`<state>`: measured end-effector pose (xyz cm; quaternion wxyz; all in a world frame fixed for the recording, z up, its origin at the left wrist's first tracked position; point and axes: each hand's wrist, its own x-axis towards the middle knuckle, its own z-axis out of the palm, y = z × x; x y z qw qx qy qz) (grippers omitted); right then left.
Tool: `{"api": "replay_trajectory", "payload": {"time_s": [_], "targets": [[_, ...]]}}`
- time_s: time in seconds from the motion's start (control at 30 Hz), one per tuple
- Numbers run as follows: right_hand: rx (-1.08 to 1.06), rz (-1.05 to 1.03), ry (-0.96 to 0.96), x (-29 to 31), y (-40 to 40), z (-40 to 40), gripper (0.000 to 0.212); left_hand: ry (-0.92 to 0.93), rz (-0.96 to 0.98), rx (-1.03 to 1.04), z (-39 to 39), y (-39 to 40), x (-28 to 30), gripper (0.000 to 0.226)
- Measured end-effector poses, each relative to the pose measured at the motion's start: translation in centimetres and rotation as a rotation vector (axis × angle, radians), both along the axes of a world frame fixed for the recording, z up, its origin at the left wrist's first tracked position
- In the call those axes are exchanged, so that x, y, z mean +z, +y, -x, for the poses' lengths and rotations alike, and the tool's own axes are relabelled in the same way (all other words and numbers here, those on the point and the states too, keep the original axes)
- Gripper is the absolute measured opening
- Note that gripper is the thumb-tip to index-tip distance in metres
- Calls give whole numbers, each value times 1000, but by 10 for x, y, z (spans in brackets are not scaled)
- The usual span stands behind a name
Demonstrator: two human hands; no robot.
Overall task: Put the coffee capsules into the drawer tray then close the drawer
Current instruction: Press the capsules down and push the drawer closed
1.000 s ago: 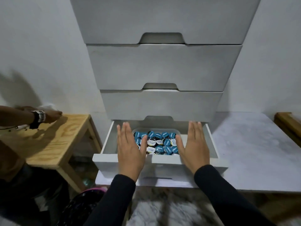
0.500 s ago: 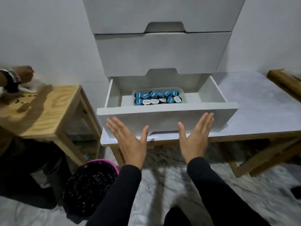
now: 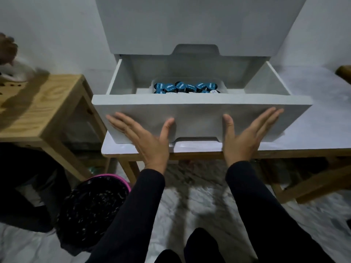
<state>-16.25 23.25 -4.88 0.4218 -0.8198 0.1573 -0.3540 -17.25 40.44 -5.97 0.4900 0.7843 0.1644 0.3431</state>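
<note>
Capsules (image 3: 185, 87) sit in tray (image 3: 223, 86) inside the open drawer (image 3: 197, 114); left hand (image 3: 144, 138) and right hand (image 3: 247, 136) flat, fingers spread, on its front; looks stiff, light; push evenly either side of notch.

The white tabletop (image 3: 313, 118) sits just past both hands, with the white drawer unit (image 3: 199, 25) standing right on it; off beyond the left hand there's a wooden side table (image 3: 47, 103) with some small dark bits (image 3: 14, 85) scattered on top; under the forearms, marble-look floor (image 3: 199, 202) carrying a pink-rimmed bin (image 3: 93, 204)
</note>
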Motion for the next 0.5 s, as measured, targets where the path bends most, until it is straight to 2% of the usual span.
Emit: {"api": "replay_trajectory", "payload": {"time_s": [0.5], "targets": [[67, -10, -8, 11, -5, -73, 103, -17, -19, 36, -67, -5, 11, 126]]}}
